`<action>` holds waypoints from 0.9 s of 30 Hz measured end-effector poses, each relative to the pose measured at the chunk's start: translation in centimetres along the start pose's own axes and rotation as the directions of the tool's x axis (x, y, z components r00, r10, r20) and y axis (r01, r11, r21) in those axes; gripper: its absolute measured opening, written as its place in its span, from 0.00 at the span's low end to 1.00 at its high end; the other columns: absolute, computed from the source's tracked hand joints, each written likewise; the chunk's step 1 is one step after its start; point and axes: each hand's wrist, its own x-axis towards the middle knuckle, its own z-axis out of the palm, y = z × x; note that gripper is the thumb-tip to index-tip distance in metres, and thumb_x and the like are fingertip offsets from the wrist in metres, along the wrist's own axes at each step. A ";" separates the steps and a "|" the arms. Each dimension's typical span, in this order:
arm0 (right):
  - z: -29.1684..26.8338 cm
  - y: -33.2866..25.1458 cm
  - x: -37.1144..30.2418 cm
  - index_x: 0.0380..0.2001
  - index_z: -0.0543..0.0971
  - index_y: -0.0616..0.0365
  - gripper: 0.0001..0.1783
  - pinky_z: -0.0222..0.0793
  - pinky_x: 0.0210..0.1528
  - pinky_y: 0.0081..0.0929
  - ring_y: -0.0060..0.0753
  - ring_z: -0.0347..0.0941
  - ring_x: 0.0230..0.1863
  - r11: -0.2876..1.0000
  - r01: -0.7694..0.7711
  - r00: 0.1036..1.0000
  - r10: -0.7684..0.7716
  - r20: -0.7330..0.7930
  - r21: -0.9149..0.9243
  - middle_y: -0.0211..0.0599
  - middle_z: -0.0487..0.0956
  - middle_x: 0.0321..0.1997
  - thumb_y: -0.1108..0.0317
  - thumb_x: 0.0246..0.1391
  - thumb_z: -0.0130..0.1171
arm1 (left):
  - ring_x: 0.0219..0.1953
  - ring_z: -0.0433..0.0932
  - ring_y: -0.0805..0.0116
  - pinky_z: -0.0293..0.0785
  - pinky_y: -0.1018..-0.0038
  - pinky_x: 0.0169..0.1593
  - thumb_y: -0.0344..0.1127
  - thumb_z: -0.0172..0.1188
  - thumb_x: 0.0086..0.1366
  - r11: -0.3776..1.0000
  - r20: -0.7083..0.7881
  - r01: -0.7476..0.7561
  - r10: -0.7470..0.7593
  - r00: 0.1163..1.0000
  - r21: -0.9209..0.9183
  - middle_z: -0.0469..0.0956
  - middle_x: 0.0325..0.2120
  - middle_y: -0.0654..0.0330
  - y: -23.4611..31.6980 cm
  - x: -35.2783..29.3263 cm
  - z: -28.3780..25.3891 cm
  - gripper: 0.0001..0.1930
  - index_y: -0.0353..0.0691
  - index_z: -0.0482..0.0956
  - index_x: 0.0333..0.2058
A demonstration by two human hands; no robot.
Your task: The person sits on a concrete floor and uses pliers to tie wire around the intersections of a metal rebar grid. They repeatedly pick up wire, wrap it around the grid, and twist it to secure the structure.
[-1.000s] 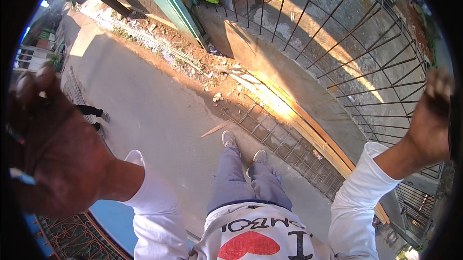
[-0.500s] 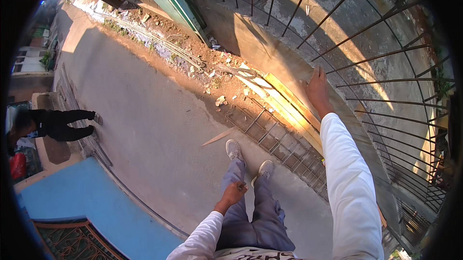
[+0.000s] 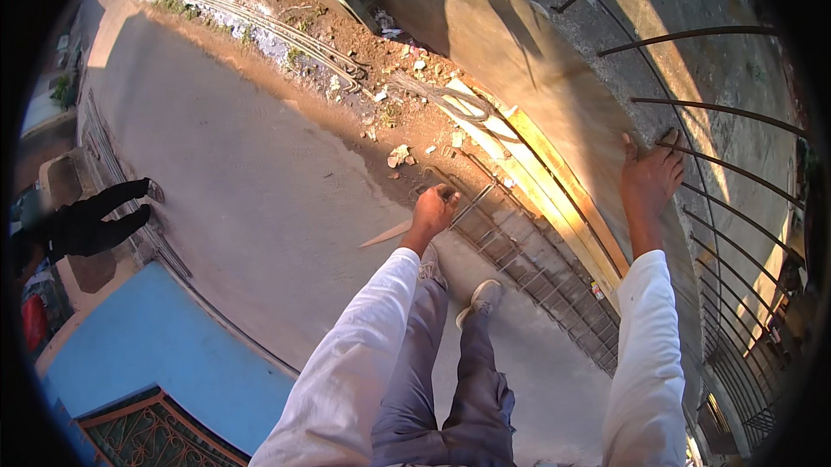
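Observation:
My right hand (image 3: 649, 183) rests on the top of a low concrete wall (image 3: 554, 95), fingers apart, beside thin iron rods (image 3: 736, 163) that rise from it. Out in front of my legs, my left hand (image 3: 435, 210) is closed, its fingers curled around something small and dark that I cannot make out. Below that hand lies a rebar frame (image 3: 518, 264) of tied steel bars. Yellow-lit wooden planks (image 3: 554, 199) lean along the wall's foot, with a bundle of grey wire (image 3: 467, 109) across their far end.
A thin pointed wood strip (image 3: 386, 234) lies on the concrete lane (image 3: 242, 164) near my shoes. Long rods (image 3: 268, 25) and rubble (image 3: 400, 155) lie along the dirt edge. At left another person in black trousers (image 3: 104, 220) stands by a blue surface (image 3: 190, 350).
My left hand has risen and moved forward, from over my thigh to above the rebar frame. My right hand has shifted right along the wall top, its fingers now spread. My view has moved closer to the wall.

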 end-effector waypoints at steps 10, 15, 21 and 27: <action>0.3 0.5 0.5 0.68 0.56 0.69 0.53 0.53 0.66 0.53 0.61 0.59 0.68 0.999 0.030 0.998 -0.032 -0.054 -0.037 0.59 0.61 0.69 0.37 0.56 0.61 | 0.69 0.59 0.42 0.59 0.60 0.70 0.68 0.46 0.68 0.854 0.271 -0.152 0.013 0.962 0.497 0.64 0.64 0.37 6.0 22.6 5.3 0.44 0.26 0.70 0.59; 0.8 0.3 0.8 0.67 0.56 0.71 0.54 0.54 0.66 0.53 0.62 0.60 0.66 0.997 0.073 0.993 -0.076 -0.087 -0.033 0.60 0.62 0.69 0.36 0.56 0.61 | 0.63 0.69 0.44 0.64 0.61 0.66 0.72 0.54 0.63 0.938 0.375 0.013 -0.151 0.915 0.346 0.73 0.58 0.37 5.5 23.6 4.5 0.50 0.22 0.68 0.60; 0.1 0.3 0.4 0.66 0.58 0.73 0.53 0.54 0.65 0.54 0.64 0.63 0.63 0.999 0.029 0.999 -0.030 -0.020 -0.024 0.63 0.64 0.66 0.34 0.58 0.57 | 0.50 0.80 0.52 0.73 0.61 0.55 0.68 0.61 0.62 0.971 0.089 0.043 -0.023 0.996 -0.235 0.80 0.49 0.41 6.0 16.7 -2.7 0.40 0.28 0.80 0.48; 0.3 0.8 0.1 0.67 0.57 0.74 0.51 0.52 0.69 0.55 0.66 0.60 0.66 0.999 0.008 0.999 -0.007 0.033 -0.041 0.65 0.65 0.67 0.39 0.59 0.59 | 0.21 0.63 0.81 0.58 0.80 0.29 0.60 0.55 0.71 0.658 -0.077 0.023 -0.122 0.989 -0.753 0.83 0.27 0.64 9.5 3.7 -14.4 0.27 0.39 0.85 0.42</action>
